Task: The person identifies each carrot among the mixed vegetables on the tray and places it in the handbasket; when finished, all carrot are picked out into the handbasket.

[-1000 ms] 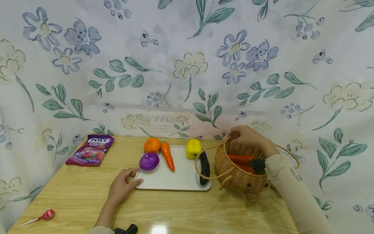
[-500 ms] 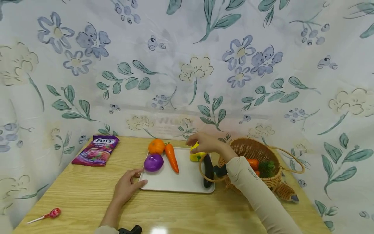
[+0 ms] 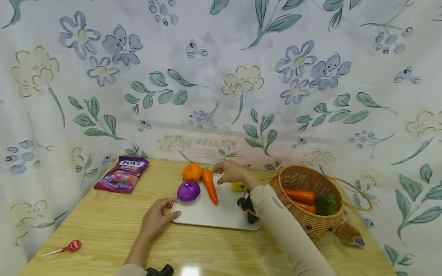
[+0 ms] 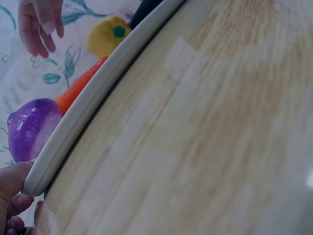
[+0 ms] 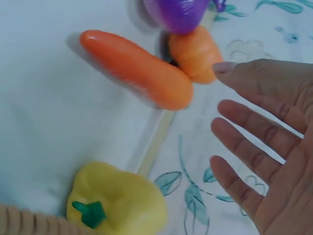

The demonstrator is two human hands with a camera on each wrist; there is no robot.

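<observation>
My left hand (image 3: pixel 157 217) holds the near left corner of a white tray (image 3: pixel 212 216); in the left wrist view its thumb lies against the rim. Over the tray's back edge, my right hand (image 3: pixel 232 172) hovers with fingers spread and nothing in them. Nearest to it lies an orange toy carrot (image 5: pixel 139 71). A toy pumpkin (image 3: pixel 192 172) and a purple toy vegetable (image 3: pixel 188 191) sit at the tray's left. At its right are a yellow toy bell pepper (image 5: pixel 117 200) and a dark toy eggplant (image 3: pixel 252 218), both partly hidden by the right arm in the head view.
A wicker basket (image 3: pixel 307 218) with toy carrots (image 3: pixel 300 196) inside stands right of the tray, its handle (image 3: pixel 359 195) folded outward. A purple candy bag (image 3: pixel 122 174) lies at the back left. A lollipop (image 3: pixel 72 245) lies at the front left.
The right hand has moved left, from the basket across the bell pepper to beside the carrot. The left hand stays at the tray corner. The head view has shifted slightly.
</observation>
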